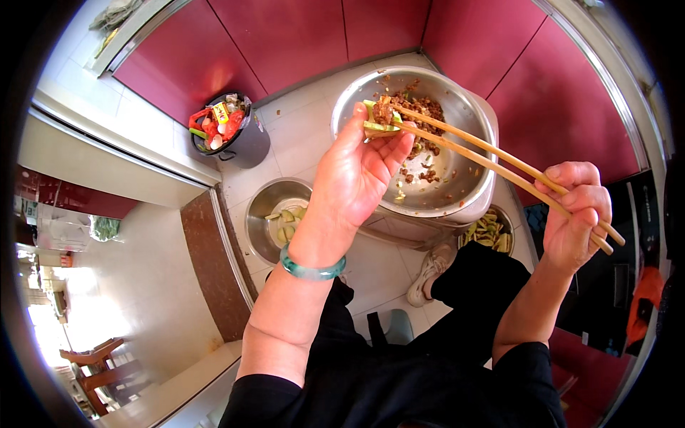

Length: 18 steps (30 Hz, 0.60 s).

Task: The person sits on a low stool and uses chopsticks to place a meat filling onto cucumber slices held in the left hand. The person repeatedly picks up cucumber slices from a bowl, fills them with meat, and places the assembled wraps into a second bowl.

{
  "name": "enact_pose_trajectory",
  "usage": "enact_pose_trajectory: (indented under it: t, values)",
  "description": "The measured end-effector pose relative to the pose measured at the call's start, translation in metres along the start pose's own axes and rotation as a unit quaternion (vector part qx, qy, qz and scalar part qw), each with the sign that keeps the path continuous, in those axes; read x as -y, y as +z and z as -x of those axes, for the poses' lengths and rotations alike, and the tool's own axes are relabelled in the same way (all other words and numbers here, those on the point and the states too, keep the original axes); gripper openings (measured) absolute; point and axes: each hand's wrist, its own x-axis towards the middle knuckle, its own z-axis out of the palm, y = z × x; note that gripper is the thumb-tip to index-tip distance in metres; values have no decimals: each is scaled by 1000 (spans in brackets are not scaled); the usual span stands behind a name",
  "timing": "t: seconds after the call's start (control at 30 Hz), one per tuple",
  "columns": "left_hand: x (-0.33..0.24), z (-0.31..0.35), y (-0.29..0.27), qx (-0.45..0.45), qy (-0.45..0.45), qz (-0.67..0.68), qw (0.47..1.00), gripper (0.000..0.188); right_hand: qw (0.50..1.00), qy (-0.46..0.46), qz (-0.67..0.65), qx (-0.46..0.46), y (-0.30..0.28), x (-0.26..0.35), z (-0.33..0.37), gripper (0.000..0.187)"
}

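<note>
My left hand (354,167) is raised over a large steel bowl (467,114) and pinches a green vegetable piece (377,125) topped with brown minced filling. A green bangle (311,267) circles that wrist. My right hand (575,214) grips a pair of wooden chopsticks (492,158) whose tips press into the filling on the vegetable piece. More brown minced filling (422,111) lies inside the large bowl.
A smaller steel bowl (265,207) with green slices sits on the tiled floor at left. Another bowl (489,232) of green pieces is at right, partly hidden. A dark bin (235,135) full of rubbish stands by red cabinets. One white shoe (428,274) shows below.
</note>
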Motion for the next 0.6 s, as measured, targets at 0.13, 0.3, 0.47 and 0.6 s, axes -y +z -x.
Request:
enact_pose_trajectory:
  t: [0.13,0.3,0.47,0.6]
  values:
    - [2,-1,-2,-9,4,-11,1000,25,999,-9,38,12,2,5,2,41]
    - [6,-2,0,-26,13,-20,999,24,997,-23,71,31,0,15,2,44]
    - [6,-3,0,-14,23,-50,998,25,993,-33,91,63,3,25,0,44]
    - [10,-5,7,5,6,-17,1000,27,995,-40,80,48,-15,25,-2,41]
